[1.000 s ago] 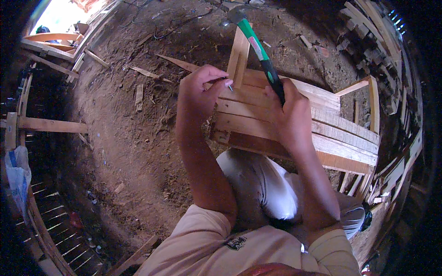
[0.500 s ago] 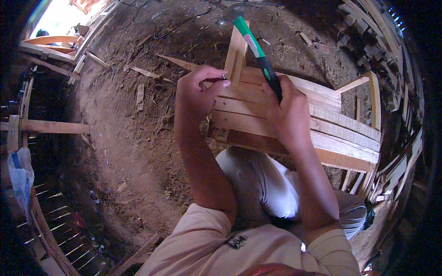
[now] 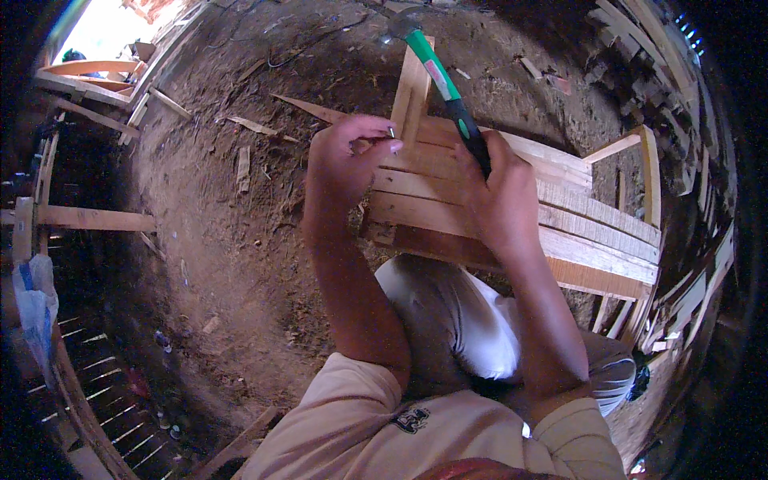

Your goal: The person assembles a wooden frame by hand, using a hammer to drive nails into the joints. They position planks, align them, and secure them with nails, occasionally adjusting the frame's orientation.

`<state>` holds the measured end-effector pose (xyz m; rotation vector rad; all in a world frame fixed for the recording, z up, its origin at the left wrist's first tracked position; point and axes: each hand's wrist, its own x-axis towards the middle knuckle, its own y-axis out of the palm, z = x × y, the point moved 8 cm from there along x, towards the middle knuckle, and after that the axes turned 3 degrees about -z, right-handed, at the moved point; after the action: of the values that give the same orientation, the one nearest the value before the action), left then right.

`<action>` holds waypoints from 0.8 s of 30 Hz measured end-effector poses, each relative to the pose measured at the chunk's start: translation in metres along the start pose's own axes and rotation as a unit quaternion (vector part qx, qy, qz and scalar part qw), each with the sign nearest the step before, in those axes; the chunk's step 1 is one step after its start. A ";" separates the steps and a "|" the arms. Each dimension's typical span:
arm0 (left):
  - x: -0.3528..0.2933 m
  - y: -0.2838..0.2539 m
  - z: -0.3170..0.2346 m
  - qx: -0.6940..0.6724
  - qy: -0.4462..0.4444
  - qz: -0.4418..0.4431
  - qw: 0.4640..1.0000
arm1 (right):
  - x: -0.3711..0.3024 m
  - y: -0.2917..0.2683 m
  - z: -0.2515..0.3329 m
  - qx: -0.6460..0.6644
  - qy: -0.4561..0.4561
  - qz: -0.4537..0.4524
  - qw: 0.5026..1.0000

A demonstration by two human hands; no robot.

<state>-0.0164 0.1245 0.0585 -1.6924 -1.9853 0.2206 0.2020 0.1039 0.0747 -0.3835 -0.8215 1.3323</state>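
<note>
My left hand [image 3: 350, 160] pinches a small nail [image 3: 393, 133] between thumb and fingertips, just above the left end of a slatted wooden piece [image 3: 596, 214]. In my right hand [image 3: 506, 180] is the dark grip of a hammer [image 3: 434, 70]. Its green shaft slants up and away to the left, and the metal head is raised at the far end. A wooden post [image 3: 410, 92] juts from the far left side of the slats, between the nail and the hammer shaft. The slatted piece lies in front of my knees, and my right wrist passes over it.
Bare earth floor [image 3: 232, 272] spreads left, with wood scraps [image 3: 244, 168] and a pointed strip [image 3: 308, 108] on it. A wooden frame [image 3: 650, 176] stands at the slats' right end. Stacked timber [image 3: 652, 88] lines the right side. A plank [image 3: 96, 219] and plastic bag [image 3: 36, 308] are at left.
My left fingers have shifted very slightly, and the nail between them has turned a little. The hammer, my right hand and the slatted piece stay in place.
</note>
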 end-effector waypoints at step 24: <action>-0.002 0.009 0.009 -0.101 -0.048 0.038 0.993 | 0.002 0.000 0.002 0.013 0.021 0.046 0.999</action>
<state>-0.0128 0.1265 0.0462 -1.9194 -2.0736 0.1333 0.2000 0.1053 0.0767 -0.4325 -0.7582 1.4133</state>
